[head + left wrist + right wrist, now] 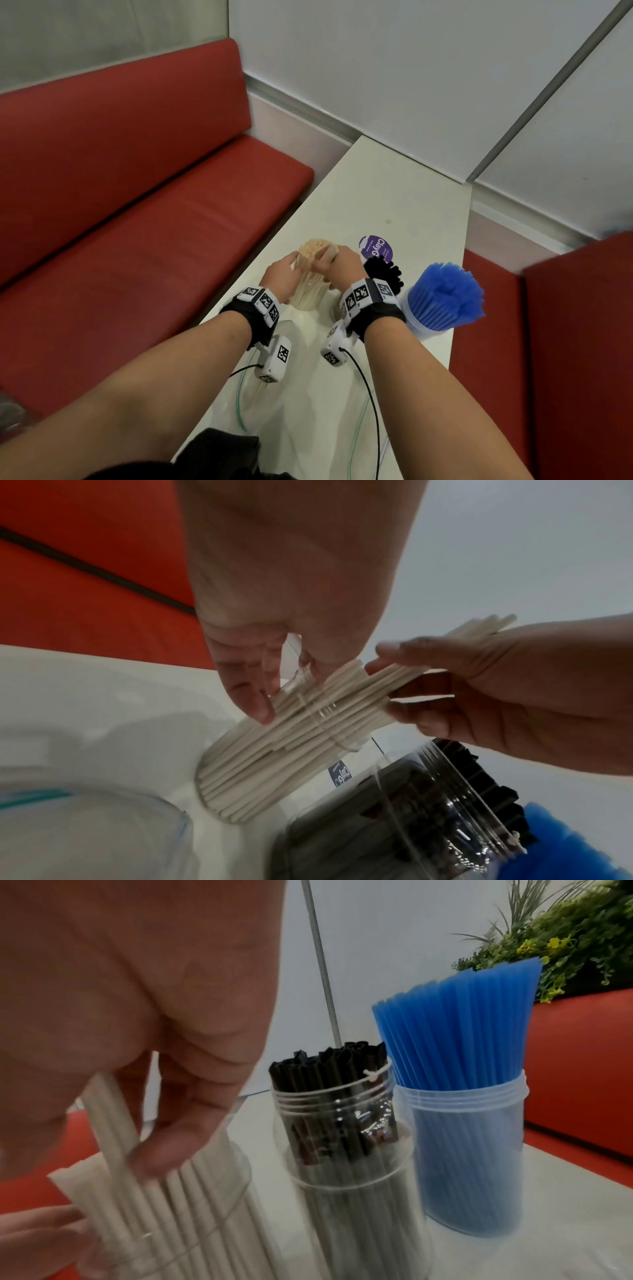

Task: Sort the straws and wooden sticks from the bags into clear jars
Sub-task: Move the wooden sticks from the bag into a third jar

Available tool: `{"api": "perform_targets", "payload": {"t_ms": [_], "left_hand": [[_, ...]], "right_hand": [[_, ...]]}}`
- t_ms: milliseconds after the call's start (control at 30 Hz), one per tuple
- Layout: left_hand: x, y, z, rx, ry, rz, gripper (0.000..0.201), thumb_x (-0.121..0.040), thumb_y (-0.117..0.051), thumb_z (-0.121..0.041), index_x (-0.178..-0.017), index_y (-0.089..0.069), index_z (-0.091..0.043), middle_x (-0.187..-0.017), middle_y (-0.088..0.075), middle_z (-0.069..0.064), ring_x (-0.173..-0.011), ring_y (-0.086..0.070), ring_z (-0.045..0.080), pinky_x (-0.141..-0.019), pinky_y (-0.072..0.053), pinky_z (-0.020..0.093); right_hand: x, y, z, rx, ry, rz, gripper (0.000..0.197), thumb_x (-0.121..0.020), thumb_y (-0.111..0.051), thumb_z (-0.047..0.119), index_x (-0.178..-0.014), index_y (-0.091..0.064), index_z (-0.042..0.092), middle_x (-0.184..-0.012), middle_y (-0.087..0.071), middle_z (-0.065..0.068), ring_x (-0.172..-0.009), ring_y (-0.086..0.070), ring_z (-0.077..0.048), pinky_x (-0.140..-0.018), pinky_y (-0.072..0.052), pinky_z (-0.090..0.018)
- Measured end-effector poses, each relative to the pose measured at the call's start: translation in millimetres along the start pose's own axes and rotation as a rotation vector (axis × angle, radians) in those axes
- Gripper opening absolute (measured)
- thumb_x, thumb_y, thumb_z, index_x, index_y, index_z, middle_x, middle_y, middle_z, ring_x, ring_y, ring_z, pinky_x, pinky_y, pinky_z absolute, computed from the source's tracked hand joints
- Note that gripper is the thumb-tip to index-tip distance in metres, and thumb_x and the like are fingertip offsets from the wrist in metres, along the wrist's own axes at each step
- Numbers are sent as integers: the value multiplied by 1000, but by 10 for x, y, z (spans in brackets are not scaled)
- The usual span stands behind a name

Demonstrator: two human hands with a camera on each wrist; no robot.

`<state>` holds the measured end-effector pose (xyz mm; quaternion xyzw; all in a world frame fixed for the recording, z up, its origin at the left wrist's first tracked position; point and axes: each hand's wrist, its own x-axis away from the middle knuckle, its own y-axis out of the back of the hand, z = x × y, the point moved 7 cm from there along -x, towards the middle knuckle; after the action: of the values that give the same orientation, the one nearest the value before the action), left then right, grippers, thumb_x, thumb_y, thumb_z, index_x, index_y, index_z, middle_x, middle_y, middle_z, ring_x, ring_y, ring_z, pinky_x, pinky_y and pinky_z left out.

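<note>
Both hands work at the sticks [313, 270] standing in a clear jar [306, 300] at the table's [394, 192] left edge — the left hand [284, 279] curls round jar and bundle from the left, fingertips [253, 704] on the sticks. The right hand [337, 265] pinches a smaller bunch, tilted, between thumb and fingers at the bundle's top. Just right stand the black straws [329, 1066] and blue straws [459, 1031] — each in its own jar.
</note>
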<state>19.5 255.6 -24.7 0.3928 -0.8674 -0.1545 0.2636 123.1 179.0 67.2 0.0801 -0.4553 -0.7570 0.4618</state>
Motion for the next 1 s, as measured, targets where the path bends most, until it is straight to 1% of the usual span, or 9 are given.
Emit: {"api": "perform_targets", "payload": {"t_ms": [200, 267, 400, 500, 567, 667, 767, 867, 1000], "left_hand": [[-25, -32, 59, 34, 21, 16, 56, -95, -38, -60, -147, -37, -38, -113, -65, 5, -73, -68, 22, -41, -49, 24], [-23, -40, 90, 109, 45, 23, 48, -96, -43, -49, -143, -42, -39, -108, -67, 6, -70, -67, 22, -43, -50, 27], [-17, -34, 139, 205, 49, 76, 48, -96, -43, -24, -143, -43, -33, -113, -66, 7, -69, -67, 25, -51, -54, 30], [4, 114, 115, 182, 25, 17, 35, -99, -46, -32, -131, -54, -19, -111, -65, 9, -67, -68, 26, -55, -58, 33], [75, 272, 83, 164, 17, -94, 25, -96, -48, -22, -109, -63, -8, -96, -68, 15, -62, -66, 27, -57, -60, 37], [220, 206, 81, 98, 51, 76, 17, -84, -50, -4, -79, -65, 2, -62, -67, 15, -58, -67, 32, -59, -61, 40], [604, -152, 268, -311, 75, 518, 21, -93, -53, -5, -75, -65, -5, -52, -67, 0, -60, -71, 19, -50, -54, 21], [843, -346, 604, -608, 54, 565, 18, -97, -52, -7, -100, -68, -2, -82, -73, 5, -75, -72, 18, -61, -57, 24], [932, -422, 1052, -870, -61, 331, 28, -101, -42, -11, -123, -58, -2, -126, -62, 15, -116, -60, 30, -94, -45, 32]], "right_hand": [[171, 180, 303, 42, 322, -562, 55, -99, -55, 37, -148, -44, 13, -142, -46, -13, -133, -43, -28, -106, -38, -39], [185, -131, 320, 262, 353, -458, 62, -106, -41, 36, -158, -25, 6, -163, -24, -17, -153, -17, -32, -124, -18, -44], [143, -596, -57, 354, 178, -96, 71, -108, -25, 48, -160, -2, 5, -169, 5, -13, -155, 13, -27, -126, 6, -43], [281, -282, 137, 86, 319, -368, 53, -108, -35, 32, -156, -31, 8, -162, -28, -15, -153, -17, -32, -124, -16, -44], [423, -128, 149, -105, 304, -535, 34, -101, -42, 20, -131, -58, 14, -128, -61, -10, -123, -54, -28, -102, -43, -41], [516, -388, 1, -125, 71, -326, 16, -97, -43, 17, -92, -59, 17, -86, -66, -6, -81, -62, -29, -69, -49, -37], [618, -875, -260, -58, -58, -16, 24, -95, -44, 6, -83, -65, 9, -92, -72, -20, -86, -68, -38, -78, -57, -44], [761, -1346, -435, 106, 21, 187, 28, -95, -45, 1, -103, -71, 6, -111, -71, -19, -104, -66, -34, -87, -51, -32], [937, -1901, -731, 274, 55, 412, 37, -102, -43, 13, -134, -61, 23, -131, -63, -13, -121, -58, -33, -95, -43, -33]]}}
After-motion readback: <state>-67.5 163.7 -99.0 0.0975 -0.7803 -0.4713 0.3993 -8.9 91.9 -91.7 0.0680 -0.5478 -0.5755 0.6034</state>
